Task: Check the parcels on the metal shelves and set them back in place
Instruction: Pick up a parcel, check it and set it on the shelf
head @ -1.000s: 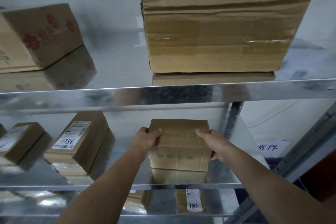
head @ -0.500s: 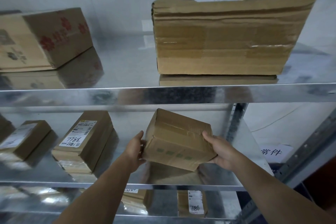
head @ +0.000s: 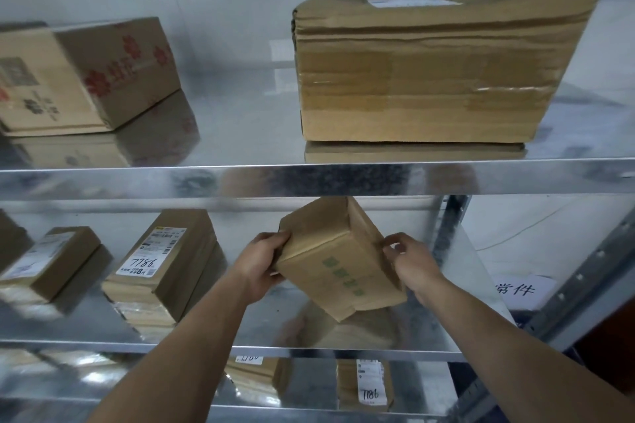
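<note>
- The small parcel [head: 338,261] is held above the middle shelf [head: 213,347], right of the parcel marked 7786 [head: 161,261], and appears clear of the metal.
- The left grip [head: 264,261] wraps its upper-left corner; the right grip [head: 409,264] pinches its right edge.
- It is tilted: the long axis runs from far upper left to near lower right, green-printed face toward the camera.
- Best turned slowly between both hands, kept below the upper shelf's lip [head: 309,178], then levelled before it is set down.
</note>
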A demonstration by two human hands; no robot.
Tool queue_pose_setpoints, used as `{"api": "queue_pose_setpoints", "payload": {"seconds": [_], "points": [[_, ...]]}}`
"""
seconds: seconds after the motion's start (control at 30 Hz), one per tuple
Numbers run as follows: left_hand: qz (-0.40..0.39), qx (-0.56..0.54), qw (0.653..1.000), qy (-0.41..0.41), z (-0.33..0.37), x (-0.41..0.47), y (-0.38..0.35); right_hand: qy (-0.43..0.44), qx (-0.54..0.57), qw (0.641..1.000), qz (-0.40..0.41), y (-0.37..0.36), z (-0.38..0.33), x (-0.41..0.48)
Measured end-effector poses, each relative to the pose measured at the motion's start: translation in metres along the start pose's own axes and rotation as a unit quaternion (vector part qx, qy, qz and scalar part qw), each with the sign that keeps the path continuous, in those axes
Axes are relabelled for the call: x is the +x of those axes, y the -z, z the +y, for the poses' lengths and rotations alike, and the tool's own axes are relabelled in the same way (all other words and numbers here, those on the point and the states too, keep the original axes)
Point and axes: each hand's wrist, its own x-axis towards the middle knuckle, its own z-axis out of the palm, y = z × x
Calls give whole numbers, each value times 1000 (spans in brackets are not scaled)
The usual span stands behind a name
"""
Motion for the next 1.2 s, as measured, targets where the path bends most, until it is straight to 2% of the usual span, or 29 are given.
{"api": "queue_pose_setpoints", "payload": {"seconds": [0.1,0.27,0.4,0.5,0.67,1.2], "points": [[-3,14,1000,-18,5,-2,-5,-11,52,998,-16,-2,-8,-1],[21,40,998,-46,12,-5,-15,-95,177,977,-75,-6,-29,-10],[36,49,997,-53,13,-5,-22,-122,219,963,-99,-7,-37,-12],[26,53,997,-55,12,-5,-26,-108,226,965,-79,-7,-39,-9],[6,81,995,-64,10,-1,-29,-122,197,965,-124,-1,-43,-6],[18,121,991,-58,12,5,-33,-108,142,981,-80,-12,-52,-4]]}}
